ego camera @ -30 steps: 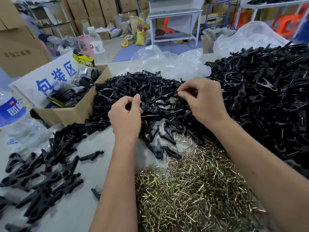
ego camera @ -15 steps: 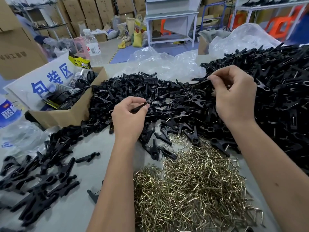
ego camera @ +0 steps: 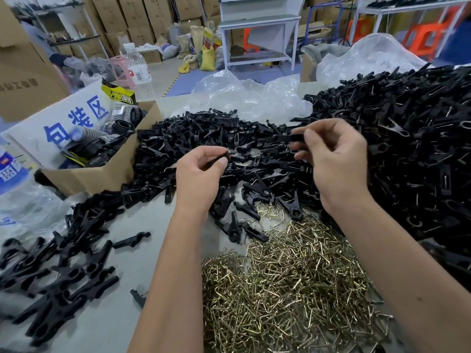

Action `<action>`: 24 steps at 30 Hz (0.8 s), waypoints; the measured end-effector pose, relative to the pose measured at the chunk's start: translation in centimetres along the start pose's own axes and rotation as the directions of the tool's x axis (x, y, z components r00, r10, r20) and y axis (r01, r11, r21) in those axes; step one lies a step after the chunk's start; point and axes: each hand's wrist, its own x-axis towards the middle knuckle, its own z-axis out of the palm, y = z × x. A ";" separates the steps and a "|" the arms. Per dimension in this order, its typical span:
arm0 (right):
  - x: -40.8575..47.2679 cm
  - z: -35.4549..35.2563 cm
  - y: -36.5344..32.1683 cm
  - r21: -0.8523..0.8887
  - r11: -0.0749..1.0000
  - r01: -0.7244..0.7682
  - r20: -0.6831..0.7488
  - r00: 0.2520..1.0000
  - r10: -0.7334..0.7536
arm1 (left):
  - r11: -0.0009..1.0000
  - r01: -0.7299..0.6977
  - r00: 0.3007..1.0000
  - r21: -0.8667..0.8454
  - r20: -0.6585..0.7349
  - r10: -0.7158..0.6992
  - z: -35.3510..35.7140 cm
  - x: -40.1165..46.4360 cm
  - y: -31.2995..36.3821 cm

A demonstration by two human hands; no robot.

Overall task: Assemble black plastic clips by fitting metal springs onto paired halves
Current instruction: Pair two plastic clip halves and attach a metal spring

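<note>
**A:** Black plastic clip halves, one in each hand, held above the table: the left hand (ego camera: 201, 171) pinches a slim black plastic clip half (ego camera: 224, 156) between thumb and curled fingers, and the right hand (ego camera: 336, 159) pinches a second black plastic half (ego camera: 290, 137) at its fingertips. The two pieces sit apart, raised over the middle heap.

**B:** And what lies under them?

**A:** A broad mound of loose black plastic clip halves (ego camera: 204, 133) spreads across the grey tabletop (ego camera: 122, 314) directly below both hands. Nearer the person, just beside that mound's front edge, lies a pile of brass-coloured bent wire springs (ego camera: 285, 284), under the right forearm.

**B:** The sides?

**A:** To the right, a much larger heap of black clips with wire showing (ego camera: 413, 149) climbs toward the frame's edge. At lower left, a scatter of black clips (ego camera: 56, 271) lies on the table. Behind that stands an open brown cardboard box (ego camera: 102, 174) holding dark rolls, with a white sign lettered in blue (ego camera: 68, 121) leaning in it. Crumpled clear plastic sheeting (ego camera: 254, 95) lies at the table's far edge, and a clear plastic water bottle (ego camera: 139, 70) stands beyond the box.
</note>
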 end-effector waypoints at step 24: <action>-1.9 1.0 2.0 -0.061 0.987 -0.147 0.202 0.967 0.157 | 0.927 0.245 0.928 -0.284 0.345 -0.139 2.2 -1.3 1.0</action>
